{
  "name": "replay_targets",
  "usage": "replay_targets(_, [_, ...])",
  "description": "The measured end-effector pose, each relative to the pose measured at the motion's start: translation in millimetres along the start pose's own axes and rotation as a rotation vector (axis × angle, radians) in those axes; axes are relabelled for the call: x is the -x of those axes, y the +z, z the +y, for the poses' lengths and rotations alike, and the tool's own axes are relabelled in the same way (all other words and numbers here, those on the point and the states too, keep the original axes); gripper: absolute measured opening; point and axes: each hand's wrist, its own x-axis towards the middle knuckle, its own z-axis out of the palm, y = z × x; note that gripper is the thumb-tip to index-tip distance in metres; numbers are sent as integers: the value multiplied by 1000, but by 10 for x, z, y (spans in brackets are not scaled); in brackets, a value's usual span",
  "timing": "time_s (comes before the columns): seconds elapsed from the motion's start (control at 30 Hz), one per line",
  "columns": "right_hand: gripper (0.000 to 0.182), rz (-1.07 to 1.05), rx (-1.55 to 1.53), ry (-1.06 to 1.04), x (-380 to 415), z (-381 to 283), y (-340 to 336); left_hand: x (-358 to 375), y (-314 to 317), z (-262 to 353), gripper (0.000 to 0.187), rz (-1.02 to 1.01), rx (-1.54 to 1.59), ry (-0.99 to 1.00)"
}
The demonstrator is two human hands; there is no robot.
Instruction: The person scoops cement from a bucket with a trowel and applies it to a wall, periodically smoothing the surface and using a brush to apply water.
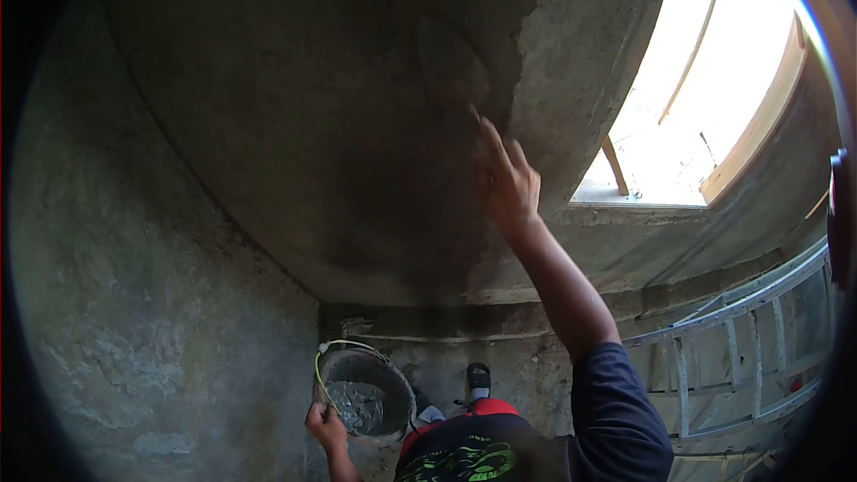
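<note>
My right hand is raised against the wall, its fingers wrapped round the handle of a trowel. The trowel's pointed blade lies against dark, damp-looking plaster, close to the ragged edge of a lighter strip of wall. Low on the left, my left hand grips the yellowish handle of a bucket by its rim. Grey wet mortar lies inside the bucket.
A bright window opening with a wooden frame is at the upper right. Metal ladders lie at the lower right. A rough side wall stands on the left. My sandalled foot is on the floor beside the bucket.
</note>
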Motion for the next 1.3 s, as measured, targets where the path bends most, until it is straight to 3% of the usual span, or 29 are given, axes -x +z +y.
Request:
replay_targets(0.13, [60,-160,92,-31,103,75,174,26,-5,-65,28,-16,-8,17])
replay_targets(0.2, [65,-337,165,-54,594,205,355,32,-13,-25,28,-13,0,-2])
replay_targets(0.37, [70,-517,158,15,1673,421,709,77,-57,17,27,4,18,-35])
replay_targets(0.53, [70,-757,107,47,2167,432,488,50,-86,-30,26,-4,9,-45])
replay_targets(0.63, [66,-623,-9,88,1802,274,81,40,-99,-84,26,7,14,-25])
replay_targets(0.7, [62,-259,-174,49,1094,216,-69,24,-109,-77,27,15,15,-12])
replay_targets(0.77, [57,72,-109,-112,264,291,-183,27,-154,-3,27,24,11,-3])
replay_targets(0.87, [50,241,-157,-116,-875,369,-533,32,-194,91,28,35,0,32])
replay_targets(0.9, [50,251,-160,-119,-1130,302,-684,16,-193,-23,28,45,7,29])
replay_targets(0.97, [48,41,-58,11,-1454,187,-917,-7,-172,-49,28,56,19,28])
replay_targets(1.07, [48,23,25,-127,-1369,297,-785,38,-164,62,28,62,21,22])
replay_targets(1.3, [56,-389,176,-112,118,471,-75,19,-158,101,29,63,-3,1])
